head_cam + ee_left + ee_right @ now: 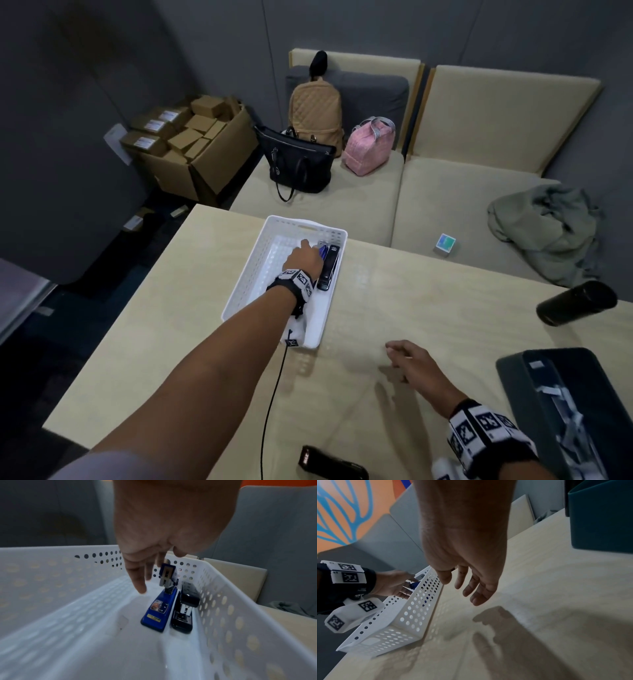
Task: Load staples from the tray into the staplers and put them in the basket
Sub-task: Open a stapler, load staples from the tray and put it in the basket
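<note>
Beige table (428,301) holds the white basket (270,226); left hand (164,524), fingers loose, should leave the blue stapler (157,613) flat beside the black stapler (184,613). Right hand (416,365) hovers relaxed, holding nothing.

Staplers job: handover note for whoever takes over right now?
Left hand: inside the white basket, fingers relaxed over the blue stapler, holding nothing.
Right hand: open, holding nothing, above the table.
Done: blue stapler and black stapler lie side by side in the basket.
Left: another black stapler is on the table near edge; staple tray at right. Whether it is loaded, cannot tell.
</note>
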{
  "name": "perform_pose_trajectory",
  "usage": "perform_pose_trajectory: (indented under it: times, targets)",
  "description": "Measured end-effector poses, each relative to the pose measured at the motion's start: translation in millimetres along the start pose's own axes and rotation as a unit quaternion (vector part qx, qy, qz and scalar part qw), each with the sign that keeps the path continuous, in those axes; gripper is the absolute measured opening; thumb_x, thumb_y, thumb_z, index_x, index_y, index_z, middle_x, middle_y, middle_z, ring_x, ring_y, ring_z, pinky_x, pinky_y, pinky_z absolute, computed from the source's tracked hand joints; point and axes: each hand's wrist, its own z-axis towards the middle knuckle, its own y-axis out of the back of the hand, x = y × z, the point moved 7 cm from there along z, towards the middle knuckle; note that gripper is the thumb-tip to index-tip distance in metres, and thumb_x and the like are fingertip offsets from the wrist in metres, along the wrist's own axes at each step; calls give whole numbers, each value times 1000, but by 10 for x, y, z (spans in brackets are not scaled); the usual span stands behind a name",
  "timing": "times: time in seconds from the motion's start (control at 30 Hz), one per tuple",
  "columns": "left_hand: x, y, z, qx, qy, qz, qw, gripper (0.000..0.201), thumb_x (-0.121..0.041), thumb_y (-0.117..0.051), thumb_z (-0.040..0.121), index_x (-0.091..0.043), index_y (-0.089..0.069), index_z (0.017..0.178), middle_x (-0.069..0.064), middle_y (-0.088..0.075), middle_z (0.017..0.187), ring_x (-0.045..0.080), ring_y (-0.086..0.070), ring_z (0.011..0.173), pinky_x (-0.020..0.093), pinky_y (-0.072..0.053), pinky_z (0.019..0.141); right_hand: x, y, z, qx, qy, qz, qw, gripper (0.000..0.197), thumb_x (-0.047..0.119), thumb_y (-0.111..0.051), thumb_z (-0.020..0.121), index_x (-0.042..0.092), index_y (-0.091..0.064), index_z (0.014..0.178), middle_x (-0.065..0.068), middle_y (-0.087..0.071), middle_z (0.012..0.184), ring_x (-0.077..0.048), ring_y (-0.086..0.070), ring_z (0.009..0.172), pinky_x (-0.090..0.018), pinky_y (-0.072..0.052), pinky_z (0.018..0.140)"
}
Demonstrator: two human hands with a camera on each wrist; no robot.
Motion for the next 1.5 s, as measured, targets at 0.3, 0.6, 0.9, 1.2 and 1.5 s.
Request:
perform_pose_trajectory:
  times: [0.3,0.6,0.9,1.2,1.5]
  targets:
    - [-563,165,-1087,-113,-307,21,945,24,-18,-48,93,-11,-57,114,10,-59,111,28,-55,102,40,-48,80,-246,77,-242,65,22,-133,989,29,29,-58,91,18,-62,118,-1,-63,115,-17,-59,107,-31,-49,90]
    - [185,-1428,-2659,472,-262,407,737,55,-55,-80,68,-24,-65,111,2,-69,98,25,-63,92,33,-51,85,-489,424,-518,73,48,-194,977,28,25,-60,91,15,-61,117,-2,-62,103,-18,-59,97,-26,-43,81]
    - [-133,-1655,-3142,345,-433,512,657,38,-40,-79,72,-12,-70,97,12,-72,87,31,-58,70,32,-49,65,-898,701,-647,70,44,-193,978,25,26,-62,89,18,-64,112,-4,-63,106,-16,-58,91,-25,-44,77]
    - [-1193,-1775,-3224,218,-483,381,758,24,-31,-70,77,-15,-71,95,11,-72,82,33,-63,71,30,-43,60,-897,688,-903,101,120,-275,948,13,19,-71,80,28,-65,87,3,-68,85,-12,-62,77,-17,-45,65]
    - [-1040,-1568,-2942,225,-453,329,797,19,-25,-75,68,-14,-66,80,4,-65,91,26,-61,80,33,-46,63,-1092,1036,-874,-59,49,-264,962,12,21,-73,73,25,-62,74,2,-61,89,-11,-61,73,-24,-50,60]
